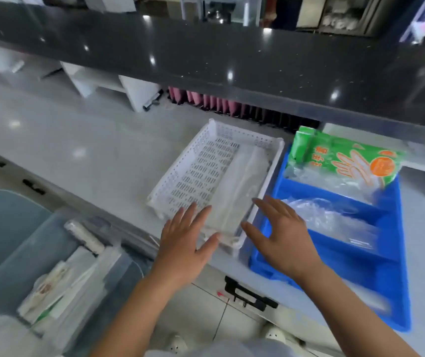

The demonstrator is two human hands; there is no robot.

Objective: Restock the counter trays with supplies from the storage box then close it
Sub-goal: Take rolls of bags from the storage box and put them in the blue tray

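A white perforated tray [196, 161] sits on the pale counter with a flat clear packet [242, 186] lying along its right side. To its right stands a blue divided tray [386, 269] holding clear plastic bags [332, 215] and a green glove pack [345, 158]. My left hand [183, 248] hovers with fingers spread over the white tray's near edge. My right hand [280, 233] is spread open over the gap between the two trays. Neither hand holds anything. The clear storage box [59, 253] stands open at lower left with several wrapped supplies [59, 276] inside.
A dark stone shelf [206, 55] overhangs the back of the counter. Pink and dark folders [232, 106] stand beneath it. A black drawer handle [250, 295] sits below the counter edge. Tiled floor and white shoes show at the bottom.
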